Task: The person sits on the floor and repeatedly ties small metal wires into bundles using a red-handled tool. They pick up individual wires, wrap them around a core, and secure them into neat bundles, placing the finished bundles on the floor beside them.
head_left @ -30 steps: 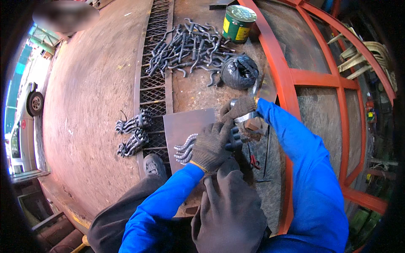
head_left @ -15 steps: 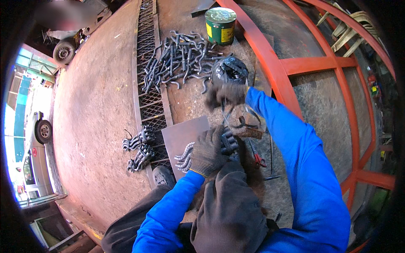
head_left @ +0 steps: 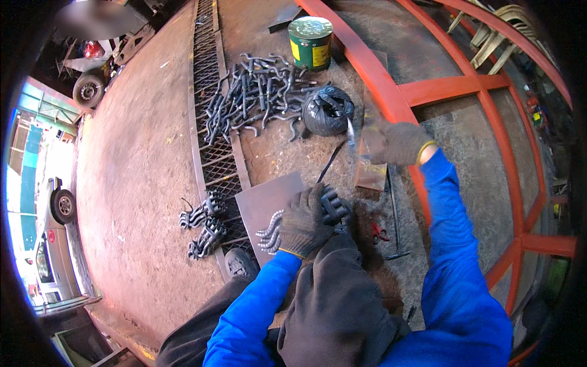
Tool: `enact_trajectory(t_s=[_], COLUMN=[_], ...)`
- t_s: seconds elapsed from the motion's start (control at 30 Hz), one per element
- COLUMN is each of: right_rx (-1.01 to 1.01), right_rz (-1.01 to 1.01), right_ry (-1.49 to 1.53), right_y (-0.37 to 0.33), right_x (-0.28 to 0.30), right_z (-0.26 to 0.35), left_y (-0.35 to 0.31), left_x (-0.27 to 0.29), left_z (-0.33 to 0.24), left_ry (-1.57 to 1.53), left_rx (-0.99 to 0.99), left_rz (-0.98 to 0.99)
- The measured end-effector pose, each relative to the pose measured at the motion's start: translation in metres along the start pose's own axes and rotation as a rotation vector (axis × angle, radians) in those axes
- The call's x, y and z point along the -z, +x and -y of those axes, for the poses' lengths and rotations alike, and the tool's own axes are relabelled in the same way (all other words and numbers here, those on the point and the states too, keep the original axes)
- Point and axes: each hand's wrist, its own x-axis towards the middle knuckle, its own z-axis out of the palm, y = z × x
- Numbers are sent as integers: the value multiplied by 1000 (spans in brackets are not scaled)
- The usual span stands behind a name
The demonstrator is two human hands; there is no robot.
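My left hand (head_left: 301, 223), in a dark knitted glove, is closed round a bundle of bent metal rods (head_left: 269, 233) with dark sleeve-like ends, above my knee. Under it lies a flat metal plate (head_left: 266, 196). A thin black strip (head_left: 330, 162) rises from the bundle. My right hand (head_left: 397, 144), gloved too, is held out to the right beside the red frame, fingers closed and smeared by motion. A pale blurred streak (head_left: 351, 134) shows between it and a round black plastic-wrapped bundle (head_left: 328, 111); what the hand grips cannot be made out.
Loose bent rods (head_left: 257, 92) lie piled beyond, near a green and yellow can (head_left: 310, 43). Tied rod bundles (head_left: 205, 223) rest by the floor grating (head_left: 217, 165). Red-handled scissors (head_left: 379, 232) and a metal bar (head_left: 393, 214) lie right. A red steel frame (head_left: 440, 92) borders the right.
My right hand has swung right, away from the black plastic-wrapped bundle. The hanging loops of strip below it have gone, and one strip now slants up from the rods. My left hand keeps its hold.
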Motion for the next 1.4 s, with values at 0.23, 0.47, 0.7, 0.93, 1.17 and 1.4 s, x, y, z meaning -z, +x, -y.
enact_trajectory(t_s=[0.23,0.47,0.7,0.93,1.17,1.4], right_rx=[439,600,1,118,471,410], right_rz=[-523,-111,47,-265,-17,-824], right_ry=[-117,559,1582,1105,2778,2157], right_y=[56,93,44,-59,-146,-74], right_x=[-93,-191,-316,-221,-201,-86], right_z=[50,43,62,95,79,119], left_y=[0,-2,0,3,6,4], left_x=[3,-9,-4,-1,0,-3], left_z=[0,7,-3,-1,-10,-4], left_ry=[18,31,24,38,27,50], left_rx=[67,18,59,76,37,66], left_rz=[77,19,69,90,14,-7])
